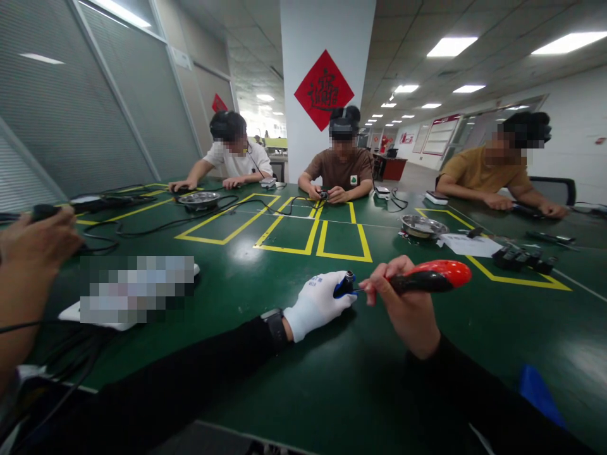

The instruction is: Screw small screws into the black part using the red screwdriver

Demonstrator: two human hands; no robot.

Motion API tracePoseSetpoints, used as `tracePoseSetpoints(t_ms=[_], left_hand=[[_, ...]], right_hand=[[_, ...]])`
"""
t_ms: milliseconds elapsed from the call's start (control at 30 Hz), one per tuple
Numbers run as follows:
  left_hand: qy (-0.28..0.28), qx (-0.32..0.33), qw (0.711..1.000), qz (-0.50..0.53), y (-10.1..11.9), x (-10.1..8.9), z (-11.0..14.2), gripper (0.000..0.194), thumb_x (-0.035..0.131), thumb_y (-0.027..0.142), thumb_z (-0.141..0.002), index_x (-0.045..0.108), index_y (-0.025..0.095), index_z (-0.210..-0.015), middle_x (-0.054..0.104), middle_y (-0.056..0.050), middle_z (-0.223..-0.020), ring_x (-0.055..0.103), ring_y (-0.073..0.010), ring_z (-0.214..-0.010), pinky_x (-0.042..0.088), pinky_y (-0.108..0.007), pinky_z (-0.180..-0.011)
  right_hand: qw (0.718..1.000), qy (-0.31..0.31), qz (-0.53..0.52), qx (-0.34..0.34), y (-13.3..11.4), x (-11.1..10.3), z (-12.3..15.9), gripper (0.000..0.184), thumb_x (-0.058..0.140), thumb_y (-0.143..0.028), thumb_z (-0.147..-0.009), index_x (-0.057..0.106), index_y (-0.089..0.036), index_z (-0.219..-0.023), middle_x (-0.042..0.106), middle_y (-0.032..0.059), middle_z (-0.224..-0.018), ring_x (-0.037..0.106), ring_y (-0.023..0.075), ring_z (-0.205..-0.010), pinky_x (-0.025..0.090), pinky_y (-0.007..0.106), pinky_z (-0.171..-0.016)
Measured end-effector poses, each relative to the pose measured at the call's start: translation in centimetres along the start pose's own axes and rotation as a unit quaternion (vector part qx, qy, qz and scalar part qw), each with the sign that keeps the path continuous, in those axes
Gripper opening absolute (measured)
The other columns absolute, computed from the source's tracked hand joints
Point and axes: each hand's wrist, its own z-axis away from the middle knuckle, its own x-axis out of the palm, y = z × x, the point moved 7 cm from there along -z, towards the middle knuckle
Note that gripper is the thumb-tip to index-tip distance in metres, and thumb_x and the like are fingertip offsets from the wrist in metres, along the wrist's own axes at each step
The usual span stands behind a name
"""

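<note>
My left hand, in a white glove with blue fingertips, is closed around a small dark part with a metal cylindrical tip. Its exact kind I cannot make out. My bare right hand grips a screwdriver with a red and black handle. The handle points right, and the thin shaft runs left to the part in my left hand. Gloved fingers hide where the screwdriver's tip meets the part. Both hands are just above the green table.
Metal bowls, a white paper and black blocky parts are on the table. Yellow tape marks rectangles. A blurred white object and cables lie left. Several people sit around; one's hand is at far left.
</note>
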Motion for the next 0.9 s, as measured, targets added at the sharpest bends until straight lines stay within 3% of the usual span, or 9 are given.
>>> tracePoseSetpoints(t_ms=[67,200,333,433,500,600,733,800,900], left_hand=[[-0.001,0.009,1.0,0.004,0.1,-0.1,-0.1,0.016,0.06,0.035,-0.08,0.062,0.021,-0.087,0.067,-0.002,-0.087,0.062,-0.0198,-0.08,0.046,-0.028,-0.074],[-0.012,0.012,1.0,0.016,0.0,-0.1,-0.2,0.015,0.059,0.033,-0.08,0.062,0.02,-0.088,0.066,-0.002,-0.084,0.06,-0.019,-0.078,0.045,-0.027,-0.072],[-0.011,0.005,0.999,0.03,-0.2,0.0,-0.2,0.018,0.059,0.033,-0.08,0.063,0.02,-0.092,0.067,-0.003,-0.088,0.06,-0.0195,-0.08,0.045,-0.028,-0.074],[-0.01,0.005,0.999,0.035,-0.1,0.0,-0.2,0.016,0.059,0.032,-0.08,0.062,0.02,-0.09,0.067,-0.002,-0.086,0.06,-0.0187,-0.078,0.044,-0.027,-0.073],[-0.009,0.008,0.999,0.035,0.0,0.0,-0.2,0.014,0.059,0.032,-0.08,0.062,0.019,-0.087,0.066,-0.002,-0.084,0.06,-0.0178,-0.077,0.043,-0.026,-0.071],[-0.011,0.015,0.999,0.035,0.2,-0.1,-0.2,0.014,0.059,0.031,-0.08,0.062,0.019,-0.087,0.066,-0.001,-0.082,0.059,-0.017,-0.075,0.043,-0.025,-0.069],[-0.004,0.01,0.999,0.033,0.1,-0.1,-0.1,0.016,0.059,0.034,-0.08,0.062,0.02,-0.089,0.066,0.0,-0.082,0.059,-0.0166,-0.074,0.042,-0.025,-0.068],[-0.002,0.007,0.999,0.032,-0.1,-0.1,-0.1,0.018,0.059,0.035,-0.08,0.063,0.021,-0.09,0.066,0.0,-0.082,0.059,-0.017,-0.074,0.043,-0.025,-0.069],[-0.008,0.001,0.999,0.033,-0.2,0.0,-0.2,0.021,0.059,0.037,-0.079,0.063,0.021,-0.093,0.067,-0.001,-0.087,0.06,-0.0184,-0.078,0.044,-0.027,-0.072]], right_hand=[[1.0,0.014,-0.015,0.018,0.6,-0.1,0.1,0.016,0.058,-0.024,-0.086,0.047,-0.027,-0.098,0.054,-0.007,-0.068,0.055,0.0108,-0.055,0.053,0.035,-0.071],[0.998,0.031,0.042,0.024,0.6,-0.4,0.2,0.037,0.052,-0.028,-0.089,0.041,-0.028,-0.125,0.06,0.0026,-0.097,0.063,0.0169,-0.08,0.051,0.042,-0.084],[0.992,0.056,0.111,-0.004,-0.4,-1.0,0.0,0.024,0.062,-0.024,-0.083,0.053,-0.024,-0.105,0.051,0.0095,-0.127,0.064,0.0205,-0.091,0.05,0.041,-0.085],[0.998,0.037,0.056,-0.009,-0.3,-0.8,-0.3,0.021,0.065,-0.021,-0.081,0.045,-0.025,-0.089,0.064,0.0013,-0.093,0.065,0.016,-0.07,0.053,0.036,-0.071],[0.999,0.03,0.01,-0.011,0.0,-0.5,-0.3,0.02,0.061,-0.023,-0.085,0.041,-0.025,-0.085,0.057,-0.0062,-0.069,0.058,0.0122,-0.056,0.051,0.032,-0.062],[0.999,0.043,0.0,-0.01,0.3,-0.3,-0.2,0.009,0.05,-0.031,-0.091,0.046,-0.025,-0.096,0.055,-0.0042,-0.077,0.056,0.0114,-0.06,0.051,0.034,-0.069],[0.996,0.066,0.063,0.001,0.4,-0.8,0.1,0.031,0.054,-0.031,-0.088,0.047,-0.024,-0.118,0.061,0.0029,-0.094,0.062,0.0178,-0.085,0.048,0.04,-0.085],[0.992,0.084,0.092,0.01,0.2,-1.3,0.2,0.031,0.061,-0.028,-0.084,0.052,-0.022,-0.113,0.062,0.0046,-0.096,0.063,0.0198,-0.089,0.047,0.04,-0.086],[0.991,0.085,0.103,0.011,0.0,-1.4,0.3,0.016,0.063,-0.025,-0.082,0.057,-0.022,-0.097,0.063,0.0026,-0.088,0.063,0.0181,-0.079,0.049,0.038,-0.079]])
